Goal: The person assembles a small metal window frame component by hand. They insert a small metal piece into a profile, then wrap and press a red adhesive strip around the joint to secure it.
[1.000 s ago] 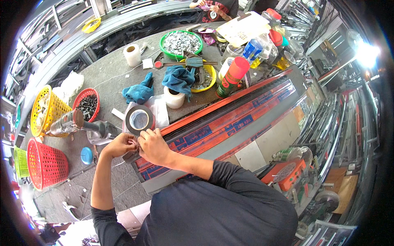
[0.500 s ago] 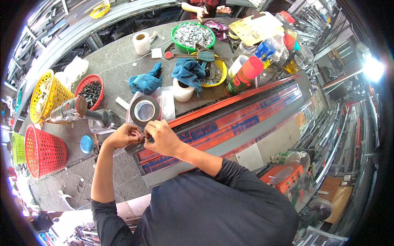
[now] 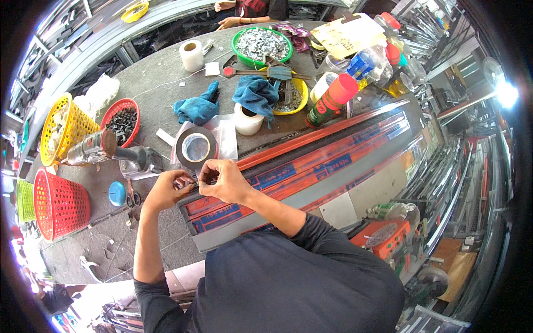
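Note:
My left hand and my right hand meet at the near-left end of a long red-edged profile. The fingers of both are closed in a pinch, almost touching, around something small and dark that I cannot make out. Beneath and beside them lie long bars in orange and blue film. Just beyond the fingertips rests a roll of dark tape on a clear plastic bag. Left of my left hand are a pair of scissors and a cordless drill lying on its side.
A red basket, a yellow basket and a red bowl of dark parts stand at left. Farther back are blue cloths, a green bowl of metal pieces, a clamp and a red-capped spray can. Another person's hand shows behind.
My left hand has shifted slightly right and nearer to me, uncovering the scissors. My right hand has opened out a little at the knuckles. The other person's hands have moved left.

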Demonstrator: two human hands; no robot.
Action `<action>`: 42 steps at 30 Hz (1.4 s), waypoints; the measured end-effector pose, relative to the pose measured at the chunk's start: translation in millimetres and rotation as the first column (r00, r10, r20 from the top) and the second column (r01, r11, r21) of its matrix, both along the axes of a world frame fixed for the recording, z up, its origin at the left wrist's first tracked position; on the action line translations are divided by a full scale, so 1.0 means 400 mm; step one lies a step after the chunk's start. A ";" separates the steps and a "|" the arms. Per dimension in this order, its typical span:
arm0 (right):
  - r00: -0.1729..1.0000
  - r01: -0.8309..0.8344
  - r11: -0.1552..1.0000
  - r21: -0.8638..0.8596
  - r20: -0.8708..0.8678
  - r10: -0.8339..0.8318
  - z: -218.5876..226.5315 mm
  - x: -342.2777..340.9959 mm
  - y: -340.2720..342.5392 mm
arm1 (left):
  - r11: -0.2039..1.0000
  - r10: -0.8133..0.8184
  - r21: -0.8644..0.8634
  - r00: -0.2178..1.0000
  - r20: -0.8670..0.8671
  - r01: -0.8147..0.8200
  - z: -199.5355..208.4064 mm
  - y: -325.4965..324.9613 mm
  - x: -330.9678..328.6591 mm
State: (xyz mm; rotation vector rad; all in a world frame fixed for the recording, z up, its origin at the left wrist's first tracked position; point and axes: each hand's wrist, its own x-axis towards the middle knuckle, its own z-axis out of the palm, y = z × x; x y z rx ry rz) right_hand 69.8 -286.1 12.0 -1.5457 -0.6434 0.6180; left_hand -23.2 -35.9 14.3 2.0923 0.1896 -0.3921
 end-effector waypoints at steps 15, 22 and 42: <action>0.990 -0.063 0.992 0.107 -0.117 0.075 0.029 0.018 -0.052 | 0.937 0.349 -0.184 0.811 0.470 -0.297 0.071 -0.226 -0.101; 0.971 -0.036 0.945 0.324 -0.213 0.110 0.050 0.010 -0.055 | 0.811 0.553 -0.455 0.734 0.395 -0.367 0.056 -0.250 -0.113; 0.982 -0.069 0.954 0.292 -0.148 0.116 0.050 -0.049 -0.041 | 0.748 0.625 -0.517 0.702 0.341 -0.415 0.025 -0.270 -0.161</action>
